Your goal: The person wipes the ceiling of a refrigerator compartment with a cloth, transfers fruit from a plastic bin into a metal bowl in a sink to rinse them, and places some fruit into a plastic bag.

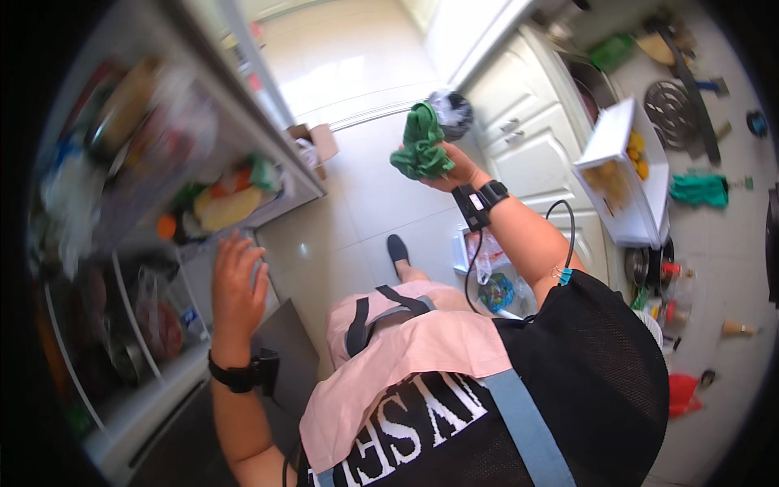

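A crumpled green cloth (421, 143) rests in my right hand (453, 167), which is closed around it over the tiled floor. My left hand (237, 286) has its fingers apart and holds nothing; it is in front of an open refrigerator (292, 164). The door shelf or compartment beside it carries a yellowish item in wrap (228, 207), an orange cap (166, 226) and other blurred packages. Lower down, clear plastic bags (155, 310) lie in the compartments.
A cardboard box (325, 143) and a black-lined bin (456, 119) stand on the floor. White cabinets (529, 146) run along the right, below a counter with a white drawer bin (651, 182) of yellow fruit. A white container of bags (462, 246) sits low near my right side.
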The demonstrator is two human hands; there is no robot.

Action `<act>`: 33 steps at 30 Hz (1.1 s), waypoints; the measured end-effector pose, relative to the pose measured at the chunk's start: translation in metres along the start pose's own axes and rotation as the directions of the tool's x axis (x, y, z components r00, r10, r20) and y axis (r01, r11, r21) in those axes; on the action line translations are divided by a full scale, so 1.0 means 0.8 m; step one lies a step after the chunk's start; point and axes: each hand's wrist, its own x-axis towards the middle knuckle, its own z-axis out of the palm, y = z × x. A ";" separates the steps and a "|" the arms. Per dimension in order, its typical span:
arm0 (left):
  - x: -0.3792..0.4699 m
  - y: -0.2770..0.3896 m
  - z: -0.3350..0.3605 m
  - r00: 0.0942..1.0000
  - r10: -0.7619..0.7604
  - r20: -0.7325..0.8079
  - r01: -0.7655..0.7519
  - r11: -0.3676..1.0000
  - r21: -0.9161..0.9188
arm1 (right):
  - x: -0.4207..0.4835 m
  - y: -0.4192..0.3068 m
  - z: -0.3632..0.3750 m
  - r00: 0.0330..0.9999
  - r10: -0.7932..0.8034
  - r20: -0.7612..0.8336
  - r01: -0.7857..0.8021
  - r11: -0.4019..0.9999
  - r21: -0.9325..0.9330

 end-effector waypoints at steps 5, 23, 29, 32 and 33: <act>0.179 0.069 -0.012 0.935 0.355 -0.009 -0.337 0.896 0.289 | -0.075 -0.071 -0.049 0.982 -0.184 -0.044 0.187 0.976 0.110; 0.239 -0.043 -0.006 0.955 0.276 0.105 -0.243 0.532 0.811 | -0.149 -0.043 -0.121 0.959 -0.278 -0.061 0.279 0.960 0.016; 0.145 0.103 -0.027 0.898 -0.389 0.205 -0.008 0.451 0.892 | -0.140 -0.059 -0.078 0.979 -0.182 0.092 0.148 0.945 0.293; 0.104 0.171 -0.048 0.870 -0.418 0.261 -0.075 0.410 0.909 | -0.125 -0.058 -0.079 0.979 -0.139 0.147 0.098 0.961 0.259; 0.080 0.165 -0.057 0.876 -0.373 0.307 -0.150 0.395 0.907 | -0.122 -0.057 -0.080 0.975 -0.116 0.192 0.068 0.968 0.243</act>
